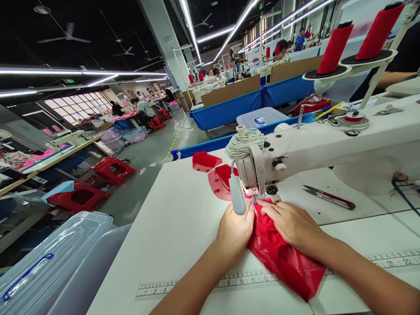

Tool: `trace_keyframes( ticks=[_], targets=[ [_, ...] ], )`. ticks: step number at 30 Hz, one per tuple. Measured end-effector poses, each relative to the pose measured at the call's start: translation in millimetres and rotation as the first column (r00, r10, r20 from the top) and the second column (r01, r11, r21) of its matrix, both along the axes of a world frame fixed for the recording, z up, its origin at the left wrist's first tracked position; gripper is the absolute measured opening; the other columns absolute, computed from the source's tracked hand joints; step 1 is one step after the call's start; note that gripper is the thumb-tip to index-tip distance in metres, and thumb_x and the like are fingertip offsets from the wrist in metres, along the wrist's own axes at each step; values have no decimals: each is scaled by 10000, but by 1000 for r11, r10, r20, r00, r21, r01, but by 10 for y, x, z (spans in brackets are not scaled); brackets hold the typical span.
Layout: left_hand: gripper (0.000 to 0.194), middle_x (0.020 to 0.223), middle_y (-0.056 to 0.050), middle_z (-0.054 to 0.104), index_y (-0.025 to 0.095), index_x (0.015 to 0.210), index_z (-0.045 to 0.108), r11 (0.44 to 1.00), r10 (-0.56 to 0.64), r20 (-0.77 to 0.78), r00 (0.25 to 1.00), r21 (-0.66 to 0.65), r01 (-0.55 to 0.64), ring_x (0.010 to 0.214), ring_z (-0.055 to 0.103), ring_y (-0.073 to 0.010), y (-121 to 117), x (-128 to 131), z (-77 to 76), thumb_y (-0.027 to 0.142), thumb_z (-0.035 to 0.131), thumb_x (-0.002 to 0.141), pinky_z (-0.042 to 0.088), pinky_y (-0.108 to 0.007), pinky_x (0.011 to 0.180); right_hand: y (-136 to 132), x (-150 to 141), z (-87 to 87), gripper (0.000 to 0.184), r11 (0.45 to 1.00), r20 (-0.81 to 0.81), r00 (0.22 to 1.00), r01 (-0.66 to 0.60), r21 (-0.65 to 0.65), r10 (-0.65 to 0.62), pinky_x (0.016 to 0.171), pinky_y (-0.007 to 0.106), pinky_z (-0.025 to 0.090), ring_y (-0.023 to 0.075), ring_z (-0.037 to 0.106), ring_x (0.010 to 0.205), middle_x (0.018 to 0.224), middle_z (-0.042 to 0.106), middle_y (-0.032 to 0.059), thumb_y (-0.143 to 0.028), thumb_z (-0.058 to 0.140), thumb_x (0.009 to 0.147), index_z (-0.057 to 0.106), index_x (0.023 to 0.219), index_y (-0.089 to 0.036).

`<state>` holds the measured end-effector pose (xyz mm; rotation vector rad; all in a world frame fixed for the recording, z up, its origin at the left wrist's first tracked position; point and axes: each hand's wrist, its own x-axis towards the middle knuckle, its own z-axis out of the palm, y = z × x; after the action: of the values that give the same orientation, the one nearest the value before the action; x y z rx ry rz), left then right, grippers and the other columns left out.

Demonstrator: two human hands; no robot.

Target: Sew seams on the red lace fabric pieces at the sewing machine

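Thin red fabric [278, 267] with a lacy, gathered part runs from under the needle of a white sewing machine [315, 144] toward the table's front edge. At its left edge, close to the presser foot [253, 199], my left hand [234, 227] is closed with the fabric at its fingertips. A grey lamp head [237, 194] hides some of those fingers. My right hand [293, 225] lies over the right side of the fabric, its fingers bent and gripping the cloth just before the foot. Behind the needle, more red pieces [221, 181] lie flat on the table.
Red-handled thread snips [331, 197] lie on the machine bed at right. A printed ruler [236, 282] crosses the table front. Red thread cones [336, 48] stand above the machine. A lidded plastic bin [55, 258] and red stools [113, 169] stand left; people work farther back.
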<state>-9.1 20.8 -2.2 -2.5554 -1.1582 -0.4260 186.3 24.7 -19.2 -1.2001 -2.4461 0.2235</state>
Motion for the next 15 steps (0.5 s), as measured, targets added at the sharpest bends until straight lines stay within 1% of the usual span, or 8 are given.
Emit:
trace_keyframes(
  ticks=[2, 4, 6, 9, 11, 12, 14, 15],
  targets=[
    [343, 1002, -102, 654, 151, 1022, 587, 998, -35, 70, 997, -58, 39, 895, 618, -217, -31, -12, 46, 33, 276, 938, 509, -323, 682, 5, 4, -21, 361, 1000, -14, 1000, -21, 11, 21, 776, 360, 540, 215, 613, 921, 1070, 690, 95, -112, 324, 894, 620, 1088, -180],
    [313, 968, -83, 647, 163, 1013, 589, 986, -125, 95, 988, -100, 134, 861, 603, -190, -74, -23, 78, 81, 295, 943, 498, -297, 681, -2, 13, -56, 337, 998, -24, 999, -44, 36, 45, 825, 377, 536, 218, 608, 967, 1159, 665, 101, -148, 357, 910, 602, 1139, -175],
    [266, 831, -60, 624, 166, 871, 592, 956, -240, 106, 965, -148, 254, 732, 568, -168, -110, -36, 79, 166, 335, 940, 471, -284, 625, -20, 31, -95, 328, 996, -28, 998, -52, 75, 55, 881, 392, 522, 230, 595, 1038, 1235, 632, 115, -195, 405, 914, 578, 1190, -163],
    [391, 636, -17, 537, 187, 646, 506, 920, -335, 117, 935, -174, 352, 573, 475, -147, -118, -61, 23, 293, 324, 976, 405, -284, 551, -59, 71, -139, 385, 986, -17, 998, -55, 156, 59, 929, 404, 501, 252, 563, 1130, 1292, 594, 147, -186, 443, 881, 541, 1249, -132],
    [465, 591, -4, 517, 191, 613, 475, 929, -323, 116, 939, -150, 338, 530, 445, -140, -109, -77, -20, 308, 261, 1009, 377, -279, 530, -84, 103, -149, 400, 979, 3, 997, -80, 185, 80, 913, 403, 504, 254, 557, 1141, 1331, 569, 131, -109, 436, 830, 565, 1206, -158],
    [472, 597, -4, 528, 189, 632, 486, 939, -292, 122, 949, -154, 308, 527, 448, -141, -110, -82, -33, 309, 240, 1016, 373, -276, 524, -94, 118, -148, 411, 977, 14, 995, -95, 190, 94, 889, 399, 510, 250, 567, 1118, 1324, 579, 108, -71, 426, 804, 584, 1167, -180],
    [454, 635, -13, 562, 177, 738, 537, 956, -195, 142, 970, -192, 220, 546, 475, -151, -127, -83, -36, 349, 228, 1022, 378, -275, 512, -109, 144, -137, 429, 973, 24, 992, -126, 194, 124, 815, 378, 522, 235, 594, 1032, 1242, 636, 62, -22, 414, 772, 604, 1107, -210],
    [450, 665, -20, 583, 160, 841, 566, 960, -150, 144, 978, -215, 179, 563, 494, -160, -142, -78, -29, 387, 223, 1023, 388, -279, 510, -113, 154, -128, 429, 970, 21, 990, -138, 199, 137, 775, 363, 523, 228, 600, 984, 1188, 664, 49, -12, 415, 769, 606, 1097, -212]
  ],
)
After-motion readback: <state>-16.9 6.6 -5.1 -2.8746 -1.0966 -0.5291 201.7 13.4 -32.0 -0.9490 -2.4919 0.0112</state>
